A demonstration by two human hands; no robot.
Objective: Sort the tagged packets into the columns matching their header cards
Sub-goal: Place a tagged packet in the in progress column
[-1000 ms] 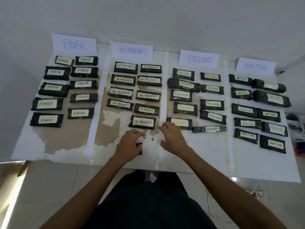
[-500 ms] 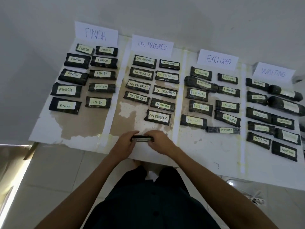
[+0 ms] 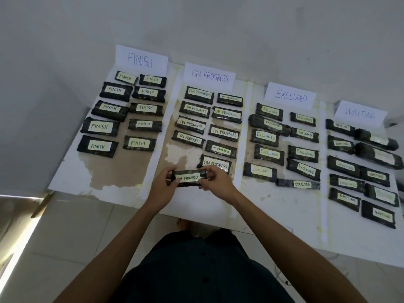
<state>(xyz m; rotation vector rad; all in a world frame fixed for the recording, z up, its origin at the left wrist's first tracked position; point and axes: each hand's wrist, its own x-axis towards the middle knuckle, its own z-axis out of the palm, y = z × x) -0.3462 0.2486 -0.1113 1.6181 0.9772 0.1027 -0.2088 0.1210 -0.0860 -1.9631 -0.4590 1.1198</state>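
A dark packet tagged ON PROGRESS (image 3: 188, 178) is held face-up between both hands, just above the table's near part. My left hand (image 3: 162, 189) pinches its left end and my right hand (image 3: 216, 182) pinches its right end. It hovers in the ON PROGRESS column, below the left row of packets and beside the lowest laid packet (image 3: 215, 164). Four header cards stand at the back: FINISH (image 3: 141, 60), ON PROGRESS (image 3: 209, 75), EXCLUDED (image 3: 290, 97), WAITING (image 3: 360, 113). Each column holds several tagged dark packets in two rows.
The white table (image 3: 273, 206) has a worn brown patch (image 3: 122, 169) under the FINISH and ON PROGRESS columns. White tape strips divide the columns. A wall rises behind the cards. Tiled floor and my dark clothing lie below the near edge.
Both hands took the packet from the table's near edge, lifted it and turned its tag to face up. The camera view shifted left and downward.
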